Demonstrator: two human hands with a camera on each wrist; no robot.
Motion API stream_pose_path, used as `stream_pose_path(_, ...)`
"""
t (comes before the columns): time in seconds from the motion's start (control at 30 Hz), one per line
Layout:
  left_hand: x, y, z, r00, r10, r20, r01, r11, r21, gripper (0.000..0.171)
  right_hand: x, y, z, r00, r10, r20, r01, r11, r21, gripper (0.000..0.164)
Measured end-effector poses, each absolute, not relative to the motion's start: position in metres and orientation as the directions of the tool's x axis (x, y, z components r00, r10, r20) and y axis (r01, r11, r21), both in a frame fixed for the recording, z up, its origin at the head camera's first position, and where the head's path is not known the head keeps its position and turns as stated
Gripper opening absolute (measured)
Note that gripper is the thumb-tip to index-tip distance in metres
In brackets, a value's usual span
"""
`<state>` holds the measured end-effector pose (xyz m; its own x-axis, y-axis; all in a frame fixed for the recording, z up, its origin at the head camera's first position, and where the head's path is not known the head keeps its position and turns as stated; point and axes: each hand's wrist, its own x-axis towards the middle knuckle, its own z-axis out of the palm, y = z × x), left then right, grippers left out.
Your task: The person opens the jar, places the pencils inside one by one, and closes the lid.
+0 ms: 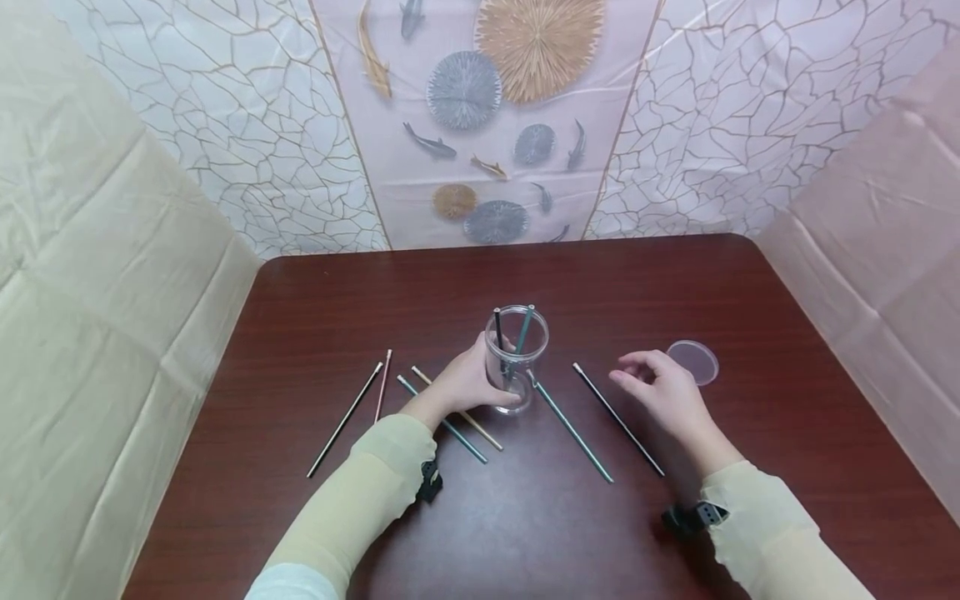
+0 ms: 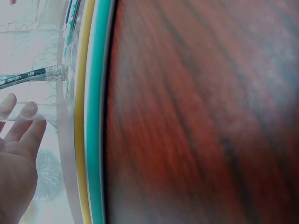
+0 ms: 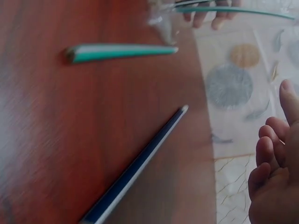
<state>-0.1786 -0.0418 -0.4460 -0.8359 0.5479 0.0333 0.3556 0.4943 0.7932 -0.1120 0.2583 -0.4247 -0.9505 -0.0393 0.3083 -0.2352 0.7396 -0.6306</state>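
My left hand (image 1: 468, 377) grips a clear jar (image 1: 537, 357) from its left side, thumb low across the front. Inside the jar lean a black pencil (image 1: 498, 327) and a green pencil (image 1: 523, 332); in the left wrist view the black one (image 2: 28, 75) reads HB. On the table just right of the jar lies another green pencil (image 1: 573, 432), its tip end close to the base. A dark pencil (image 1: 618, 420) lies farther right; the right wrist view shows it dark blue (image 3: 135, 163). Nearby, my right hand (image 1: 666, 398) holds nothing, fingers loosely bent.
A round clear lid (image 1: 694, 363) lies beyond my right hand. Under and beside my left forearm are a teal pencil (image 1: 467, 442) and a gold pencil (image 1: 486, 435). Farther left lie a black pencil (image 1: 345, 421) and a reddish pencil (image 1: 383, 385). Cloth-covered walls surround the table (image 1: 637, 283).
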Motion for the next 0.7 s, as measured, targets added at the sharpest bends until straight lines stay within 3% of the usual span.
stream_pose_path(0.33, -0.178, -0.044, -0.445, -0.839, 0.544, 0.021, 0.348, 0.508, 0.788, 0.082, -0.102, 0.27, -0.455, -0.974, -0.154, 0.164, -0.218, 0.821, -0.528, 0.021)
stream_pose_path(0.7, -0.178, -0.039, -0.447, -0.834, 0.55, 0.041, 0.362, 0.491, 0.793, 0.082, -0.094, 0.274, -0.459, -0.975, -0.216, 0.048, -0.211, 0.845, -0.491, 0.026)
